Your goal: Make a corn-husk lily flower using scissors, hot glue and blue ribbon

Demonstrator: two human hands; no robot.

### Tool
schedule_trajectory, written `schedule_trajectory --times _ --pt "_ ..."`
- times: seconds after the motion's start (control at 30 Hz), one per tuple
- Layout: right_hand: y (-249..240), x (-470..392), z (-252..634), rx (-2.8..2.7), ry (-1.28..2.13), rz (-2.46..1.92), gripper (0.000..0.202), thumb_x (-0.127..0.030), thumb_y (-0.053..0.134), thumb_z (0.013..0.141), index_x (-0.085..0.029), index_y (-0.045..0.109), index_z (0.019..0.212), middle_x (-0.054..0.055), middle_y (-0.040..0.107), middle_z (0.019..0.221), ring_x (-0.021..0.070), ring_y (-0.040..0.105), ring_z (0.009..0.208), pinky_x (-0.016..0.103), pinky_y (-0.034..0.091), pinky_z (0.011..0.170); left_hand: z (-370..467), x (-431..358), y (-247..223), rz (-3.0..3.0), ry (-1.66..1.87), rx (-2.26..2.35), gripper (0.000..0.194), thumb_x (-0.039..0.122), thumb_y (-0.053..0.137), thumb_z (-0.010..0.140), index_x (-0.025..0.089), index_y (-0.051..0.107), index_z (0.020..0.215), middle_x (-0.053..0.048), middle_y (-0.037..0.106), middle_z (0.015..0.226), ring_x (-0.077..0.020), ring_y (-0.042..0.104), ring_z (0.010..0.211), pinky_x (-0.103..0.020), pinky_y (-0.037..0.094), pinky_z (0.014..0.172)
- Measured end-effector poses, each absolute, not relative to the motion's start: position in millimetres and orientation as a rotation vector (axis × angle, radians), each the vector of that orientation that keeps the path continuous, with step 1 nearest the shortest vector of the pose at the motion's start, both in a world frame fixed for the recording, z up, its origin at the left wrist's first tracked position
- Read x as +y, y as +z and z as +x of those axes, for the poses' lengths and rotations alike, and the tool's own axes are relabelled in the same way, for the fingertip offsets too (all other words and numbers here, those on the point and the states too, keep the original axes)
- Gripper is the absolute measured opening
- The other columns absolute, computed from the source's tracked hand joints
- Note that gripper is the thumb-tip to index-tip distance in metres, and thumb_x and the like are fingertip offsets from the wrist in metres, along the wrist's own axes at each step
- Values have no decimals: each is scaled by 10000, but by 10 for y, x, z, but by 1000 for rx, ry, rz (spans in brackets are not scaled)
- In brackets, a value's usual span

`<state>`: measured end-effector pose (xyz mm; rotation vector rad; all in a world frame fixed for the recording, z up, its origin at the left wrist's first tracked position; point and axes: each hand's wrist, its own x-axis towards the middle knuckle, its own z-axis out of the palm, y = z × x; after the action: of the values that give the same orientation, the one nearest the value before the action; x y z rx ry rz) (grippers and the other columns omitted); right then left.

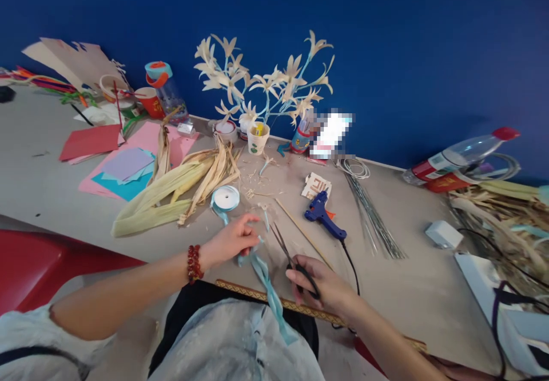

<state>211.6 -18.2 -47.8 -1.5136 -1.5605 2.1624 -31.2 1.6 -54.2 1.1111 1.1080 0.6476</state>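
Note:
Black-handled scissors (302, 277) are held in my right hand (319, 284), blades parted and pointing up and left. My left hand (238, 237) has its thumb and fingers pinched at the upper end of a light blue ribbon (266, 281), which hangs over the table edge onto my lap. Just beyond my left hand lies a ribbon spool (226, 198). A small stem piece (266, 216) rests between the hands and a thin wooden stick (300, 229). A white cup (258, 139) holds pale husk flowers (270, 83) on blue stems.
A blue glue gun (323, 216) and metal wires (377, 221) lie to the right. Corn husks (158, 198) and coloured paper (92, 142) are at left. A bottle (463, 155), white power strip (480, 284) and dry husk pile (501, 215) stand at far right.

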Motion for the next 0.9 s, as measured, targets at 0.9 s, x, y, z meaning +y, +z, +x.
schedule_trajectory --times 0.9 --pt "-388 -195 2151 -2519 305 -2038 307 -488 680 741 -220 584 857 26 691 809 242 678 709 271 196 493 -77 556 -647 1809 665 1599 257 369 615 774 191 579 593 -1 553 571 -153 492 590 -266 271 578"
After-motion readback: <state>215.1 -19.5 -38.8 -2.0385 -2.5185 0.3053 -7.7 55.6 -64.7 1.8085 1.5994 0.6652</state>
